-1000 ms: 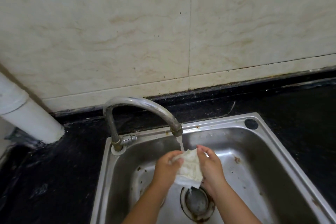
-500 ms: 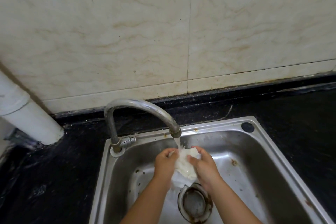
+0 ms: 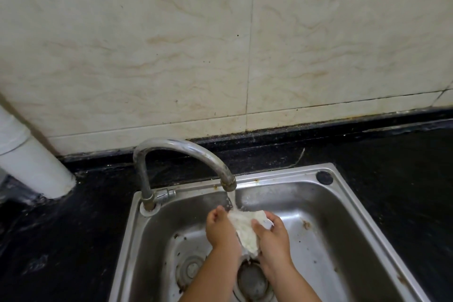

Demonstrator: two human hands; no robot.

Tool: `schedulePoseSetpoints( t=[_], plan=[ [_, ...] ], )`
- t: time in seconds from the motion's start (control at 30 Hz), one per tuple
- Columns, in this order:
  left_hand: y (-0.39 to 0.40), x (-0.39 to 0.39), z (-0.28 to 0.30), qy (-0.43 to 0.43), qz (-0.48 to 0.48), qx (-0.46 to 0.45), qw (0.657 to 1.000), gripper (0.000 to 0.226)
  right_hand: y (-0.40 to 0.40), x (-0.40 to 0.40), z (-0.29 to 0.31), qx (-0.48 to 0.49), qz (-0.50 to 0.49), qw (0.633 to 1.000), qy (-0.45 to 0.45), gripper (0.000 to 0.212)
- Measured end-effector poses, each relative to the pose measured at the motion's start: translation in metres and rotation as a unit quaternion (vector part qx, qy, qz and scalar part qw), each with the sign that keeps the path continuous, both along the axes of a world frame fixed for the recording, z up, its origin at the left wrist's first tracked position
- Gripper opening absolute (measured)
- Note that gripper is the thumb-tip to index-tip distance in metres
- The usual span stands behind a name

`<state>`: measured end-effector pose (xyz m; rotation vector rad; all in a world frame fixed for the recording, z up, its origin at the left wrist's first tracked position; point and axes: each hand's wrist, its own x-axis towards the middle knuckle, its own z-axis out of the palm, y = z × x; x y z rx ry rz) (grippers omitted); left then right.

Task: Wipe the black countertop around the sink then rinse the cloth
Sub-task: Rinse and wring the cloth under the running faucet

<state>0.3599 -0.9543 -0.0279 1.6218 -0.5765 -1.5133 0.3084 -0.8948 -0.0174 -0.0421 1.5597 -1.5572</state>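
A wet white cloth (image 3: 246, 230) is bunched between my two hands over the steel sink (image 3: 348, 206). My left hand (image 3: 219, 230) grips its left side and my right hand (image 3: 272, 235) grips its right side, thumb on top. Water runs from the curved chrome tap (image 3: 186, 152) onto the top of the cloth. The black countertop (image 3: 397, 174) surrounds the sink and looks wet on the left.
A white pipe (image 3: 29, 167) stands on the counter at the far left. The drain (image 3: 253, 282) lies below my hands, with a round strainer (image 3: 192, 270) to its left. Beige wall tiles (image 3: 171, 56) rise behind the counter.
My hands have kept rubbing the cloth under the running water; the cloth is more bunched and my right hand has slid lower along it.
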Motion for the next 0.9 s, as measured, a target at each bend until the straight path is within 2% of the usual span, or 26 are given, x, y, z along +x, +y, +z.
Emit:
schedulePoseSetpoints(
  t=[0.07, 0.23, 0.3, 0.43, 0.5, 0.6, 0.67, 0.77, 0.83, 0.9],
  plan=[
    [0.0, 0.004, 0.001, -0.039, -0.022, -0.019, 0.999, 0.013, 0.002, 0.003, -0.001, 0.005, -0.014, 1.0, 0.001, 0.021],
    [0.007, 0.014, 0.006, -0.06, -0.221, -0.068, 0.971, 0.026, 0.005, -0.004, 0.0, 0.023, 0.004, 0.999, 0.023, 0.022],
    [0.008, 0.016, 0.007, -0.064, -0.259, -0.068, 0.961, 0.024, 0.005, -0.007, 0.001, 0.027, 0.024, 0.999, 0.03, 0.023],
    [0.002, 0.017, 0.001, -0.036, -0.229, -0.034, 0.972, 0.018, 0.004, -0.01, -0.001, 0.016, 0.072, 0.997, -0.002, 0.025],
    [-0.002, 0.016, -0.001, -0.028, -0.207, -0.03, 0.978, 0.017, 0.005, -0.013, -0.004, 0.013, 0.116, 0.993, 0.019, 0.042],
    [-0.004, 0.019, -0.004, -0.004, -0.204, -0.016, 0.979, 0.034, 0.004, -0.015, -0.005, 0.001, 0.175, 0.983, 0.056, 0.064],
    [-0.003, 0.021, -0.004, 0.005, -0.223, 0.001, 0.975, 0.036, 0.002, -0.013, -0.005, -0.008, 0.177, 0.982, 0.063, 0.056],
    [-0.002, 0.02, -0.006, -0.022, -0.197, 0.003, 0.98, 0.008, -0.001, -0.002, -0.005, 0.009, 0.192, 0.961, 0.197, 0.025],
    [-0.005, 0.016, -0.006, -0.01, -0.163, 0.011, 0.987, 0.014, -0.001, 0.009, -0.003, -0.01, 0.199, 0.934, 0.298, 0.006],
    [-0.007, 0.009, -0.004, -0.007, -0.159, 0.01, 0.987, 0.022, -0.002, 0.016, -0.004, -0.026, 0.197, 0.901, 0.386, 0.022]
  ],
)
